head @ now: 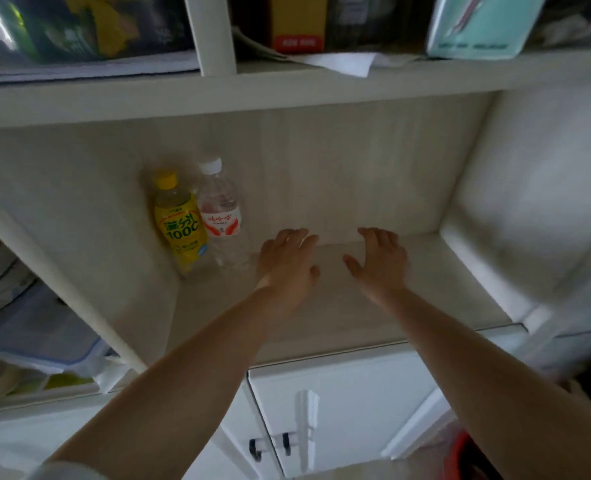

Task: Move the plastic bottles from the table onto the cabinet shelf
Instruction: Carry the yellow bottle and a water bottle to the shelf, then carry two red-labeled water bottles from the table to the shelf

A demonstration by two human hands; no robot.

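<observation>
- While both hands are empty, the left hand [287,261] and right hand [379,259] hover, fingers spread, over the cabinet shelf [408,306].
- Left of the left hand, a yellow bottle [180,223] and a clear bottle [223,220] stand touching on that shelf.
- I think a drop-off is done; next comes fetching another bottle.

Yellow bottle [180,223] and clear bottle [222,216] (touching) upright on shelf [408,289].

Pale wood-grain cabinet [339,161] above white doors [339,403], dimly lit.
</observation>
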